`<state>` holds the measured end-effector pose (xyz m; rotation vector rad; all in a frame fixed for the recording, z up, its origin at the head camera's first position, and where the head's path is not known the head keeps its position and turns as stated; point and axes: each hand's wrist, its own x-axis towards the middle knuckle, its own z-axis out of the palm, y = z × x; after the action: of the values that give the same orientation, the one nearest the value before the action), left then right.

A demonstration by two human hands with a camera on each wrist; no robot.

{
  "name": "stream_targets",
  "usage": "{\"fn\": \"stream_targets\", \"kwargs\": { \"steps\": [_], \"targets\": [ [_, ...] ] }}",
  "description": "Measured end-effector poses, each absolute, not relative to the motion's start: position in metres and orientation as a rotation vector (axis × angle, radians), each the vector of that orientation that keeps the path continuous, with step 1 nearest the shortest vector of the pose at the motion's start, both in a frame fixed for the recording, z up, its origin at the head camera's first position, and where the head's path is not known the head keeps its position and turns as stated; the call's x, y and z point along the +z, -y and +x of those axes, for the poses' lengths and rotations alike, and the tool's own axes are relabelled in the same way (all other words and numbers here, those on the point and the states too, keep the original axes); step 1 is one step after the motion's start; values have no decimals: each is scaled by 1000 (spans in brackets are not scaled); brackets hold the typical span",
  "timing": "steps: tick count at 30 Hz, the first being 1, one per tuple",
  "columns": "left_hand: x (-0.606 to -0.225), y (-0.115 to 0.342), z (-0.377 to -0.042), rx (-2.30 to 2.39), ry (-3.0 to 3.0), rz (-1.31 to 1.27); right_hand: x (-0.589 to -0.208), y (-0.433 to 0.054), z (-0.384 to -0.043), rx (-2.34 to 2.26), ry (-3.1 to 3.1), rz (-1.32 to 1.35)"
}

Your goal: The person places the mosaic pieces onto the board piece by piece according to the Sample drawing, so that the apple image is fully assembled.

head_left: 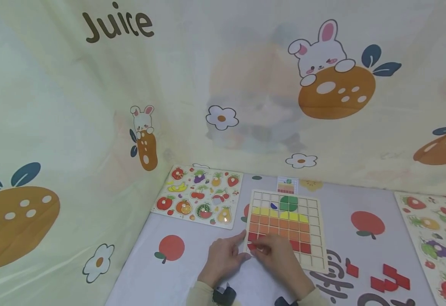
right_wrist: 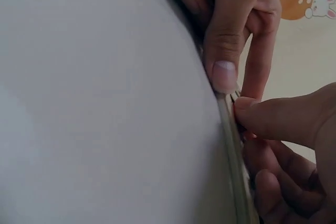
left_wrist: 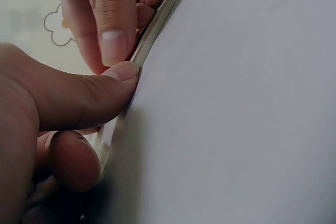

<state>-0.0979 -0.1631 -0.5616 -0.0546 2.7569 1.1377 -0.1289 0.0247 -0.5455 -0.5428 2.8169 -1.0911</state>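
A pale wooden grid board [head_left: 316, 246] lies on the table, filled with rows of yellow, orange and red tiles, plus green and blue pieces near its top. My left hand [head_left: 224, 255] holds the board's near left corner, index finger along the left side and thumb at the front edge. My right hand [head_left: 278, 257] pinches a small red tile [head_left: 251, 246] over the lower left cells. In the left wrist view, the left thumb [left_wrist: 89, 95] presses the board's edge. The right wrist view shows the right fingertips [right_wrist: 249, 111] close beside the left thumb; the tile is mostly hidden there.
Several loose red tiles [head_left: 390, 278] lie right of the board. A small pattern card [head_left: 287, 185] lies behind it. Fruit puzzle boards stand to the left [head_left: 197, 195] and far right [head_left: 433, 238]. A printed curtain [head_left: 253, 140] hangs behind the table.
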Motion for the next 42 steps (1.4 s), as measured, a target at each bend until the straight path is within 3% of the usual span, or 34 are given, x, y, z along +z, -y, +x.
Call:
{"fn": "stream_targets", "kwargs": {
  "steps": [11,29,35,42],
  "targets": [
    [-564,164,-99,1119,-2775,-46,-548,-20,-130,-1015,-2930,-596],
    [-562,162,-97,1112,-2777,-49,-546,-19,-127,-1158,-2831,-424],
    [-561,159,-96,1147,-2744,-83,-524,-62,-124,-1251,-2754,-345],
    [-558,159,-95,1134,-2727,-131,-516,-173,-137,-903,-2812,-76]
  ]
}}
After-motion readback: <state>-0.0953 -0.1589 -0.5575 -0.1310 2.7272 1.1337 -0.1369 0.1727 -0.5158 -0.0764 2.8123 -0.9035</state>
